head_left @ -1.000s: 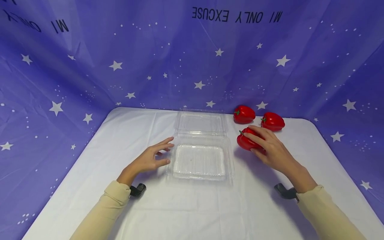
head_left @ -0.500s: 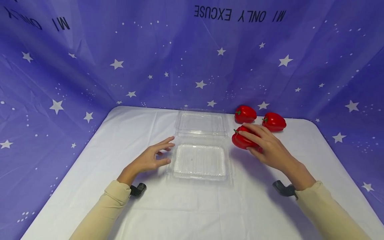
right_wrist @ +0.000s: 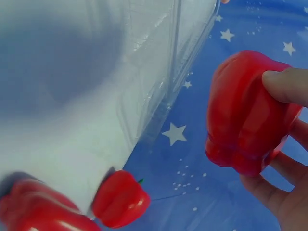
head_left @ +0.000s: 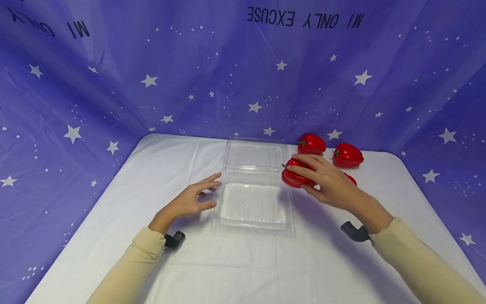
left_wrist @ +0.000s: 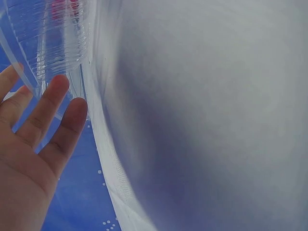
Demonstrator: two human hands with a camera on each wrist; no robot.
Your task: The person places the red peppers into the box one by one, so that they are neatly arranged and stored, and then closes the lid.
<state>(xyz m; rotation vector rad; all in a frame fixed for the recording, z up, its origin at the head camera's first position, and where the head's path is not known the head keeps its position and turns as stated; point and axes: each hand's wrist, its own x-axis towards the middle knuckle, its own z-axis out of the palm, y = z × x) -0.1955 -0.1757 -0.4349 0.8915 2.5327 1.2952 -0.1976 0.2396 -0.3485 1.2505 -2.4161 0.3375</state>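
A red bell pepper [head_left: 294, 176] with a green stem is held in my right hand [head_left: 329, 180], raised above the table by the right edge of the clear plastic clamshell container [head_left: 252, 204]. In the right wrist view, the thumb presses one side of this bell pepper [right_wrist: 245, 113] and the fingers curl round the other. The container lies with its lid [head_left: 254, 155] folded back. My left hand [head_left: 186, 200] is at the container's left edge with fingers spread and nothing gripped. The left wrist view shows its fingertips close against the plastic wall [left_wrist: 62, 43]; contact is hard to tell.
Two red bell peppers [head_left: 311, 144] [head_left: 347, 155] lie at the back right of the white-covered table [head_left: 243, 266]. Part of another bell pepper [head_left: 350, 179] shows behind my right hand. A blue star-patterned cloth [head_left: 212, 63] hangs round the table's back and sides.
My right hand has moved left with the bell pepper toward the container, uncovering part of another bell pepper behind it. The left hand and the container stay in place.
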